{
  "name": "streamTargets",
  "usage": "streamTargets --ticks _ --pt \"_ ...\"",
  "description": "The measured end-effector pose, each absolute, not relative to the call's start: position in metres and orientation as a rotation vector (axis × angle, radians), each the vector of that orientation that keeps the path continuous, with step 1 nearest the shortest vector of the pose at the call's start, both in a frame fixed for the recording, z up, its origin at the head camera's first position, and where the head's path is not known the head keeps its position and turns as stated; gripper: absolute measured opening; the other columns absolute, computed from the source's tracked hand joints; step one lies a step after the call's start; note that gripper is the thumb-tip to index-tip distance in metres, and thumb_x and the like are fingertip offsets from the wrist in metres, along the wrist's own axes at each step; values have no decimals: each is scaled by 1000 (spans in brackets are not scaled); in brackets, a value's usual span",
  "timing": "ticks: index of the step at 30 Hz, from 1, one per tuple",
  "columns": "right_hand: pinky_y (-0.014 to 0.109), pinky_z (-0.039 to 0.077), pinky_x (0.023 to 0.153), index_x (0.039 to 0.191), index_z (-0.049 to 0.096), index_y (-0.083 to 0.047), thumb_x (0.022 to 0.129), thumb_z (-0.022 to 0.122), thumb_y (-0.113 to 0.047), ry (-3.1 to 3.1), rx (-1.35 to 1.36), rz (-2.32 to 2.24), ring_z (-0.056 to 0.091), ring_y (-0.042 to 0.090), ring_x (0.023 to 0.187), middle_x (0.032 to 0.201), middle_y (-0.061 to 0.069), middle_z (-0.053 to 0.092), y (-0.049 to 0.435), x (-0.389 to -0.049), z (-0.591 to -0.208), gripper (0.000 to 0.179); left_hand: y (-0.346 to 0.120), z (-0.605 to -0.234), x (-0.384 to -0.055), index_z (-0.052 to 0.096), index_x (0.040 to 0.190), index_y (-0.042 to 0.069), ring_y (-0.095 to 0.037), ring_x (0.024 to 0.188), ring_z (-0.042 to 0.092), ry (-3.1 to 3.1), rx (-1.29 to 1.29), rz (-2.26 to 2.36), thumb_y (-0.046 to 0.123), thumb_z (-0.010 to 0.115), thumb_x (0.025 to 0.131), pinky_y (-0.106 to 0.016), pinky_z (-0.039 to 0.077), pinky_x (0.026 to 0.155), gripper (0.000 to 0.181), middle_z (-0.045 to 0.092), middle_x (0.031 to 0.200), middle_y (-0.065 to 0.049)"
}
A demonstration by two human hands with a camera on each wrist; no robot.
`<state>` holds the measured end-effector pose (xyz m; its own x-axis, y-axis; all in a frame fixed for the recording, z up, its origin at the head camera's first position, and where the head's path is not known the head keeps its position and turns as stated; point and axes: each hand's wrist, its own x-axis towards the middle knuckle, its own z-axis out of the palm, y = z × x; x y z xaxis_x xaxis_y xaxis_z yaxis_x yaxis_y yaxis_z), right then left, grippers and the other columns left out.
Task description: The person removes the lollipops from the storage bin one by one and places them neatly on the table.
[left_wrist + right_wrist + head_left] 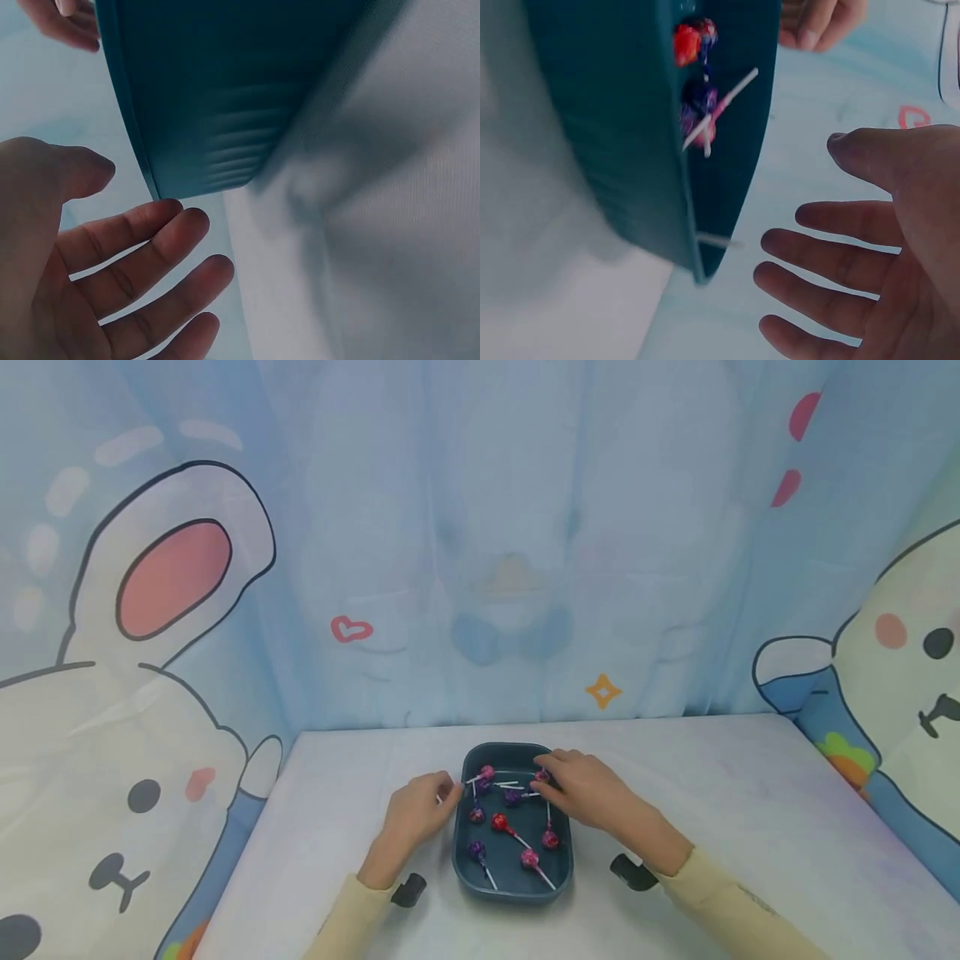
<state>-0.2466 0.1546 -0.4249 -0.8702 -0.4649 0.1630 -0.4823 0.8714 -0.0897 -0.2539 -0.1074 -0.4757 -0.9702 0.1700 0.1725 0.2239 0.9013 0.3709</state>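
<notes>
Head view, lower centre: left grip (422, 808) and right grip (587, 787) are spread wide, empty, at the tray (513, 897); lollipops (499, 822) are best pinched singly by bare sticks (547, 878).

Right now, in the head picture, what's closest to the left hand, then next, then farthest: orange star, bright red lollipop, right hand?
1. Bright red lollipop: in the tray, right of the left hand.
2. Right hand: at the tray's far right corner.
3. Orange star: on the curtain behind the table.
</notes>
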Motion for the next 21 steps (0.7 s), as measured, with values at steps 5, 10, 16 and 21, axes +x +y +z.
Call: streamTargets --ticks 5,10,16,21 --pt "38 50 78 117 59 -10 87 57 -43 -2882 871 129 63 19 90 103 5 65 135 -248 -422 44 -104 -475 -254 62 85 20 -8 61 49 -2953 -308 -610 47 50 90 -22 41 54 30 60 73 7" --pt "37 51 77 114 61 -10 87 58 -44 -2897 948 55 63 19 87 97 4 66 119 -251 -419 44 -103 -475 -255 61 82 19 -8 56 47 -2963 -321 -619 49 49 89 -22 38 50 32 55 65 8" --pt "34 51 73 111 63 -11 84 63 -41 -2927 1030 -14 63 15 80 91 1 66 101 -255 -420 40 -101 -479 -257 57 77 20 -8 50 46 -2982 -329 -635 42 54 88 -23 35 45 25 51 59 8" --pt "29 49 63 100 65 -13 83 65 -38 -2996 1064 -44 55 10 65 82 -2 64 89 -259 -425 30 -100 -481 -259 55 74 20 -7 49 45 -2981 -331 -651 38 56 87 -24 35 44 22 51 58 8"
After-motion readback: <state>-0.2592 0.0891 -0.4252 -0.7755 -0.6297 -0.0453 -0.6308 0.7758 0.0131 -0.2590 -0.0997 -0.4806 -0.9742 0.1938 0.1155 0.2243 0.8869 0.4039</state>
